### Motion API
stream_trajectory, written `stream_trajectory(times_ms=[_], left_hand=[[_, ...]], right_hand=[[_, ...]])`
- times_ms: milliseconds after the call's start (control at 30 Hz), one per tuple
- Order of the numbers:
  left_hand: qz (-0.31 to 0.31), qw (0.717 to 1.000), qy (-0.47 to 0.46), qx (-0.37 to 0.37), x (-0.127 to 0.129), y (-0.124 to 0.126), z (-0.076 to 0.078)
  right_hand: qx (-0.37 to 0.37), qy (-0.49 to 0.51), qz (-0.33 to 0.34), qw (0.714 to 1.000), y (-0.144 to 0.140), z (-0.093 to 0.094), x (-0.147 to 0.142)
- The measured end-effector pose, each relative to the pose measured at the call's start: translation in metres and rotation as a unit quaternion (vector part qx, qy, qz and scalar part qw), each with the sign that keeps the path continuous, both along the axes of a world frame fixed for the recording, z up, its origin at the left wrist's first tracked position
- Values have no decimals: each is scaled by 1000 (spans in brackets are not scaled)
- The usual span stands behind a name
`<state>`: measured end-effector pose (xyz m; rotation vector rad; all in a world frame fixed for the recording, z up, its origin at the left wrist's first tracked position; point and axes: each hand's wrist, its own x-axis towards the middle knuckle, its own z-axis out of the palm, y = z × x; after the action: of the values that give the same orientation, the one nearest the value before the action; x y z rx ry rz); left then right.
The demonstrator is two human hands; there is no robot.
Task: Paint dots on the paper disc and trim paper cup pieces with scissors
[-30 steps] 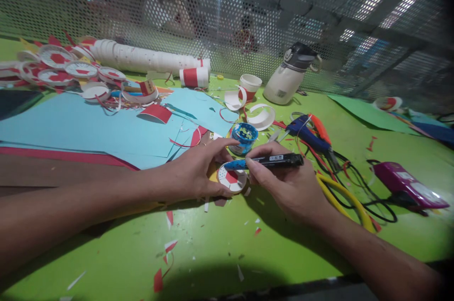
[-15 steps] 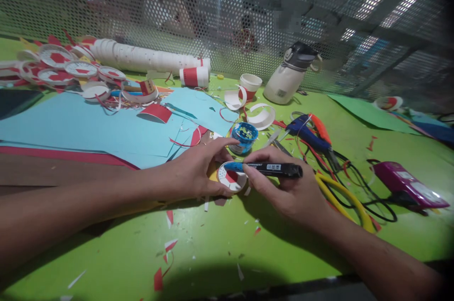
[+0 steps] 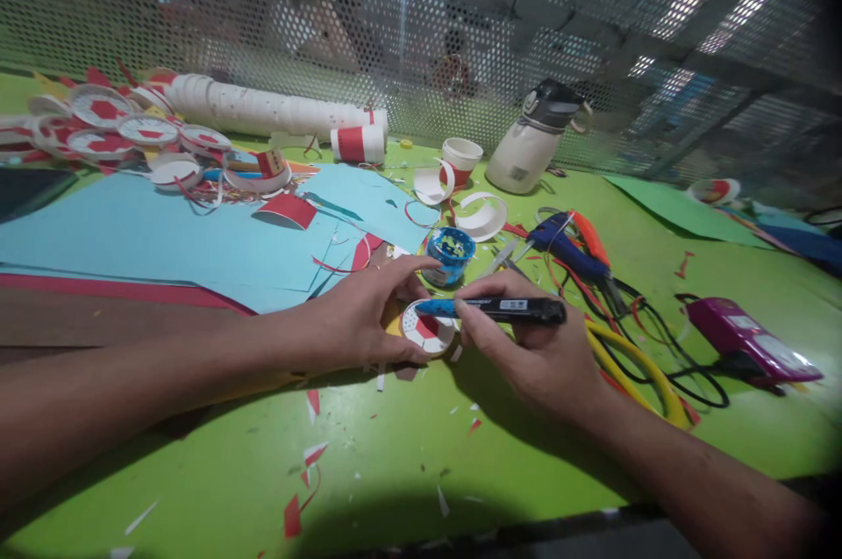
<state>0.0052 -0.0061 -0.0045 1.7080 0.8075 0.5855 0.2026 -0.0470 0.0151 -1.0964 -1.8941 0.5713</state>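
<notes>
My left hand (image 3: 374, 313) grips a small round paper piece (image 3: 429, 341) by its edge, thumb in front and fingers behind. This piece has a red patch in the middle, dark lines and rows of dots on white. In my right hand (image 3: 532, 357) is a black permanent marker (image 3: 506, 309), held like a pen. Its blue-stained front end lies over the top of the paper piece; whether the tip touches is hidden. Right behind the hands stands a small tub stained with blue paint (image 3: 449, 256). A curled white paper strip (image 3: 483, 217) lies beyond it.
Blue paper sheets (image 3: 164, 225) lie at left, with decorated paper discs (image 3: 105, 107) piled behind. A long stack of paper cups (image 3: 263, 107) lies by the mesh. At right are a glue gun (image 3: 569, 243), yellow-handled scissors (image 3: 648, 375), a purple power strip (image 3: 750, 340) and a bottle (image 3: 536, 138).
The marker's front end has shifted slightly on the paper piece, and the marker lies a little flatter. My left hand keeps the same grip. The whole view has shifted slightly.
</notes>
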Motion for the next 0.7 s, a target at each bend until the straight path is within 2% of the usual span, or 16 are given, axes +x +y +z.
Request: stream_trajectory(times_ms=[133, 367, 700], left_hand=[[-8, 1000, -16, -10, 0, 0, -1], [-5, 1000, -18, 0, -1, 1, -4], [-18, 999, -35, -13, 0, 0, -5]], right_hand=[[14, 52, -25, 998, 0, 0, 0], [-20, 55, -14, 998, 4, -4, 2], [-25, 55, -16, 998, 4, -5, -2]])
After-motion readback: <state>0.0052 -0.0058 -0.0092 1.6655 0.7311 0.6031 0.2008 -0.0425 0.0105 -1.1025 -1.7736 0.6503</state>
